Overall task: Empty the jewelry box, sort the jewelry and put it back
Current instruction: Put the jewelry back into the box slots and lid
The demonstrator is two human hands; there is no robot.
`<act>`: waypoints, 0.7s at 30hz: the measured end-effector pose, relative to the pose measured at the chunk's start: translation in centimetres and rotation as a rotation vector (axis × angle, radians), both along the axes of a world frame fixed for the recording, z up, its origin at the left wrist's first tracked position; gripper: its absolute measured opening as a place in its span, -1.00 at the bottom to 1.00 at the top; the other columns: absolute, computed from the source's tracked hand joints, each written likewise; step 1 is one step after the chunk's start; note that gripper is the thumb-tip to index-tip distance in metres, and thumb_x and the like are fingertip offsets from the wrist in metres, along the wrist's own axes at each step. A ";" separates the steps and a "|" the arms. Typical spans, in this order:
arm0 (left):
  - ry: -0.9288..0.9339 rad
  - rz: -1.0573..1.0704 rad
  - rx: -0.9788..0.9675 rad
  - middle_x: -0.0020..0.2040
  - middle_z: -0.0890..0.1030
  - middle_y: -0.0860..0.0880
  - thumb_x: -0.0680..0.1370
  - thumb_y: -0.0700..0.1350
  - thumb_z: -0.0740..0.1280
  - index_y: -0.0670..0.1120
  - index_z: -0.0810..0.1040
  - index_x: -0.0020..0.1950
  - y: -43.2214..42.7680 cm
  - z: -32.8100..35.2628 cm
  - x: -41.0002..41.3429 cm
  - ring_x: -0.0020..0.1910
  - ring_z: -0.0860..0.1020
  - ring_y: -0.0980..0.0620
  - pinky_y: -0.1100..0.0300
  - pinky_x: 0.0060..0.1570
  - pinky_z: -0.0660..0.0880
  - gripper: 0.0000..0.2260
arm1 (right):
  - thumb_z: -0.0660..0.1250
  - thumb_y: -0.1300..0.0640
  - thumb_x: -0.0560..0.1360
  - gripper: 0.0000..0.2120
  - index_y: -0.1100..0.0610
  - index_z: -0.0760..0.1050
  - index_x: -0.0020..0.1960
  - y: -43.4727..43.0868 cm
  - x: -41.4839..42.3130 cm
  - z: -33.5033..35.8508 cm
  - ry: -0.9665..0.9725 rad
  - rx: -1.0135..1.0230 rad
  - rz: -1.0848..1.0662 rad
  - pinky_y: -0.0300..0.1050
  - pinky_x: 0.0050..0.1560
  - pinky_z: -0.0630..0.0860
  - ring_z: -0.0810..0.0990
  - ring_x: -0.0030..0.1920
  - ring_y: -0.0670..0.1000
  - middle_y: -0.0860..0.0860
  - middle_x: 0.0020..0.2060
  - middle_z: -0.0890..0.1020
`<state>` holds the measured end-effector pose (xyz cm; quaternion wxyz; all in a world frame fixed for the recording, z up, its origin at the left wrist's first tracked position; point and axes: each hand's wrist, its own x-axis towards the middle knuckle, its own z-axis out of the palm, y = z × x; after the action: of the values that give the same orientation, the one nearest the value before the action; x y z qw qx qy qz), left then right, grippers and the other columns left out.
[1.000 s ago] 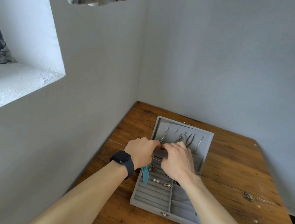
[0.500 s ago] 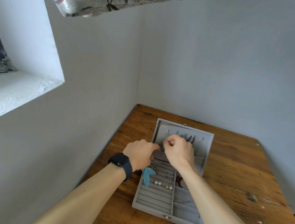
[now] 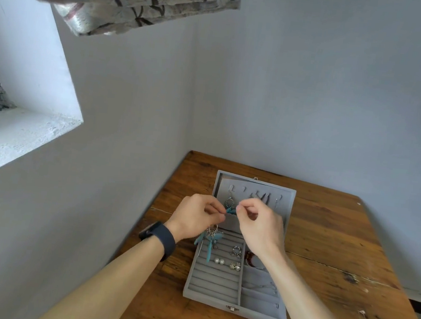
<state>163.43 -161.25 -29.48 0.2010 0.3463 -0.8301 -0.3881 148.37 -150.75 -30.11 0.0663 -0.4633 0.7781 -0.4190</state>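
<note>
Two bare arms reach over one open grey jewelry box, which sits on a wooden tabletop in a wall corner. Its long axis runs away from you and its lid stands up at the far end, facing you. There are two teal earrings. The hanging earring drops straight down from a hook at the lid's left, and your right grip pinches its teal end. Your left grip is closed beside it, with the second earring dangling beneath. Two pearl studs lie in the ring rows. Your arms hide part of the tray.
</note>
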 end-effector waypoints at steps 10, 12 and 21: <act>0.338 0.076 0.524 -0.03 0.73 0.04 0.54 -0.08 0.45 0.03 0.66 0.10 3.3 4.4 0.0 -0.04 0.69 0.11 0.22 -0.12 0.58 -0.85 | 0.37 -0.09 0.56 -0.81 -0.16 0.56 0.17 3.9 2.5 1.6 -0.498 -0.003 0.252 -0.30 0.08 0.54 0.60 0.02 -0.34 -0.24 0.00 0.68; 0.335 0.088 0.551 -0.01 0.73 0.08 0.54 -0.07 0.44 0.04 0.66 0.14 3.8 4.9 0.1 -0.02 0.68 0.14 0.16 0.00 0.55 -0.82 | 0.35 0.00 0.59 -0.85 -0.08 0.61 0.14 4.6 2.4 1.9 -0.469 -0.047 0.226 -0.32 0.02 0.54 0.62 -0.01 -0.29 -0.20 -0.04 0.70; 0.279 0.161 0.458 -0.13 0.73 0.10 0.45 -0.04 0.52 0.10 0.73 -0.06 6.4 6.5 0.2 -0.20 0.66 0.18 0.22 -0.17 0.48 -0.90 | 0.49 0.16 0.49 -0.86 0.07 0.69 0.04 8.3 3.1 1.7 0.018 -0.375 0.056 -0.33 -0.01 0.56 0.62 -0.01 -0.18 -0.15 -0.02 0.65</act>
<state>163.63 -154.89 -23.02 0.2601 0.3907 -0.6549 -0.5923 151.50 -142.49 -28.37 -0.0163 -0.4929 0.6737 -0.5504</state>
